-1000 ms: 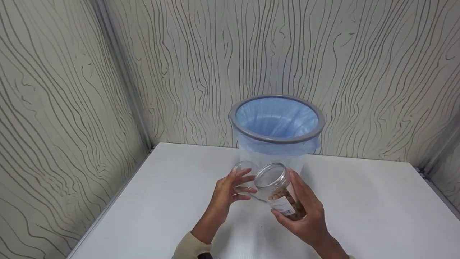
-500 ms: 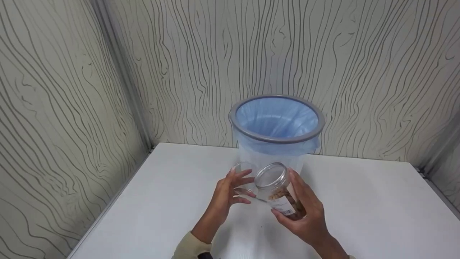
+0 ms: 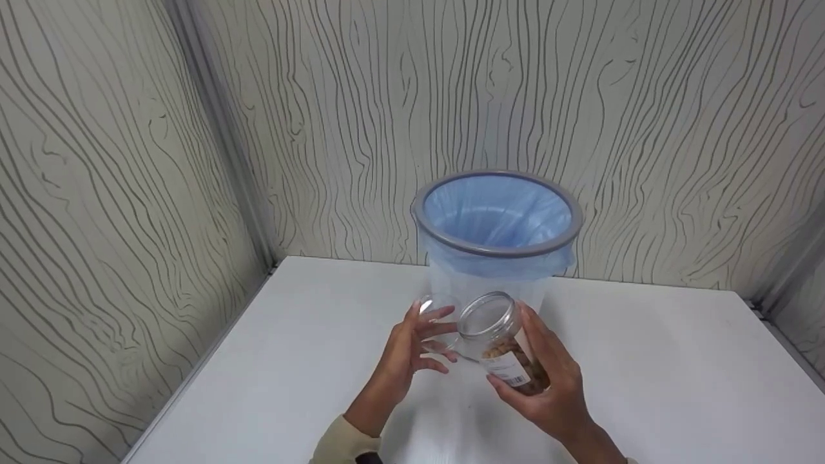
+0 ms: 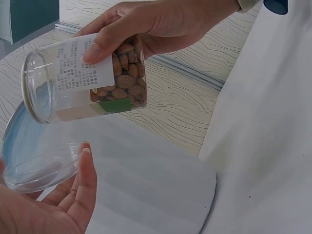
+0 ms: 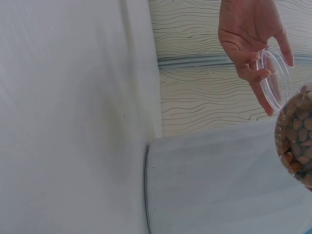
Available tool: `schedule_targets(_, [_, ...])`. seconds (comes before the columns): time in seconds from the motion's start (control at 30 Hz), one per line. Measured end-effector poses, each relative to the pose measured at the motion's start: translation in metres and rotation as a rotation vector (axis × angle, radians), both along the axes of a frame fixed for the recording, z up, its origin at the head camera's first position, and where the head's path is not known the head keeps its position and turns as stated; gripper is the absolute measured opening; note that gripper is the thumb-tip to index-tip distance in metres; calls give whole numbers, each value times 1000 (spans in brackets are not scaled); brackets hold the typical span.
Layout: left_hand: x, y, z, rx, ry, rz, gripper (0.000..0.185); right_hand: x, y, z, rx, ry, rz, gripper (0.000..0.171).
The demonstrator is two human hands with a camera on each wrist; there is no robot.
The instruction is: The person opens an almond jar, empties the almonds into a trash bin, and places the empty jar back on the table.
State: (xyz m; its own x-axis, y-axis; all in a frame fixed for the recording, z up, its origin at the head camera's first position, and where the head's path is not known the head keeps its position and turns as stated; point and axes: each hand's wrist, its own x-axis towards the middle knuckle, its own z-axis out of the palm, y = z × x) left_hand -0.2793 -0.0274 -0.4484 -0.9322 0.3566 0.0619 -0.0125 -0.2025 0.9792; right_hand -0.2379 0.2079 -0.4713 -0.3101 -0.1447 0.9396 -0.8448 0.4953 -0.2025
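Clear plastic jar (image 3: 499,338): lid off, almonds inside, tilted above the white table (image 3: 258,361), before the blue-lined bin (image 3: 496,219).
Right hand (image 3: 548,380): fingers curled round the jar.
Left hand (image 3: 403,351): fingertips pinching the transparent lid (image 4: 36,168).
Left: almonds unpoured.

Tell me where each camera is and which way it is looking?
Head: worn on the person's head, looking forward and down at the white table, the bin with its blue bag, and both hands.
Left wrist: sits on the left wrist, looking past the left hand and its clear lid to the right hand gripping the jar of almonds.
Right wrist: sits on the right wrist, looking across at the left hand pinching the lid; only the jar's edge shows.
All three views share the lid and jar.
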Motion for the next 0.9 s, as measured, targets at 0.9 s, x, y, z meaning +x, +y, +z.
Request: schedule_targets(0.9, [-3, 1, -6, 108, -67, -24, 74, 0, 1, -2, 7, -12, -1, 90])
